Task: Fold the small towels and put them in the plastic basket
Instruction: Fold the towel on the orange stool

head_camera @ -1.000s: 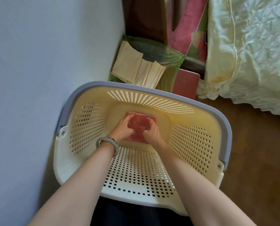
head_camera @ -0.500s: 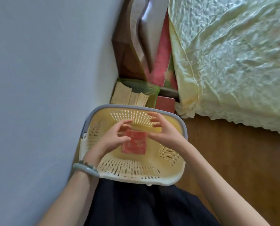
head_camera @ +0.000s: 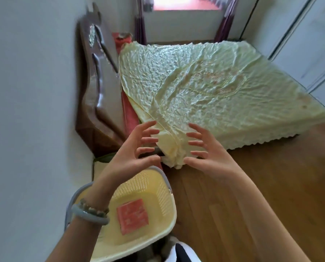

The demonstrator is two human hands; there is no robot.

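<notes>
Hands, left [head_camera: 131,156] and right [head_camera: 208,159], hover spread and empty, above the basket [head_camera: 163,188] rim; folded towel [head_camera: 133,216] lies flat inside.

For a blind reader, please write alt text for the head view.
The left hand and right hand are raised, empty, fingers spread. Below, a folded red towel lies in the yellow plastic basket; a bed with pale cover is beyond.

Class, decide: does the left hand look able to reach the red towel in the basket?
Probably yes: the left hand is open and empty, and the towel lies exposed in the uncovered basket.
</notes>
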